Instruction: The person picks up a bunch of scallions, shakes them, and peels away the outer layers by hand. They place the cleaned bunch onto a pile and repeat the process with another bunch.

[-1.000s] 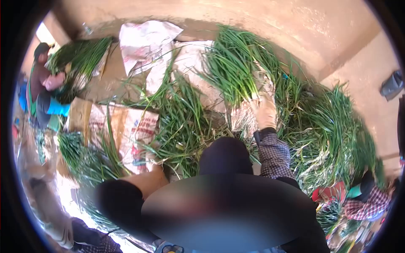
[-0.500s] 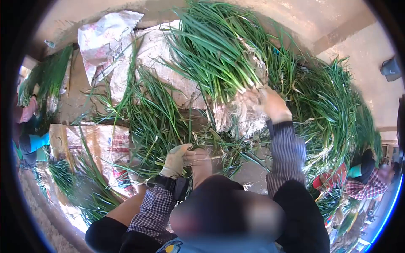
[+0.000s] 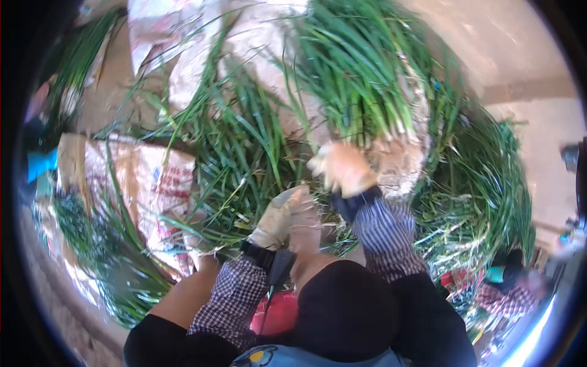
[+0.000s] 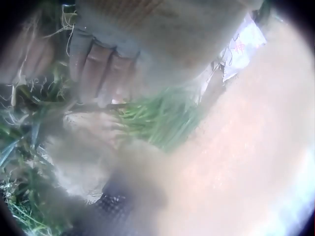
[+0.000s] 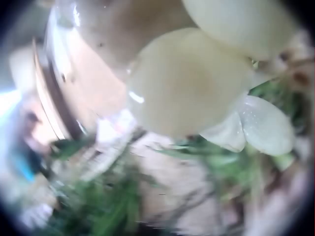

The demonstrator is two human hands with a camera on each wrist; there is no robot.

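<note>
Both hands wear pale gloves. In the head view the left hand (image 3: 273,221) is beside a bare foot (image 3: 304,229), with no onion stalks visibly gripped; its glove (image 4: 162,44) fills the top of the left wrist view. My right hand (image 3: 347,171) is over the ground, just left of the root ends (image 3: 397,153) of a large green onion bundle (image 3: 361,73). Its fingers point left and are loosely spread, holding nothing visible. Blurred glove fingers (image 5: 189,83) stand apart in the right wrist view. Loose green stalks (image 3: 244,128) lie left of the hands.
A printed sack (image 3: 140,177) lies at the left and pale sacking (image 3: 263,55) farther back. More onions (image 3: 489,177) are heaped at the right. A person in a checked top (image 3: 507,300) is at the lower right, and a wall (image 3: 489,37) at the back.
The right hand has left the bundle's root ends and moved left toward the left hand. Since the earliest frame, the left hand has come into view beside the foot. The head view has shifted.
</note>
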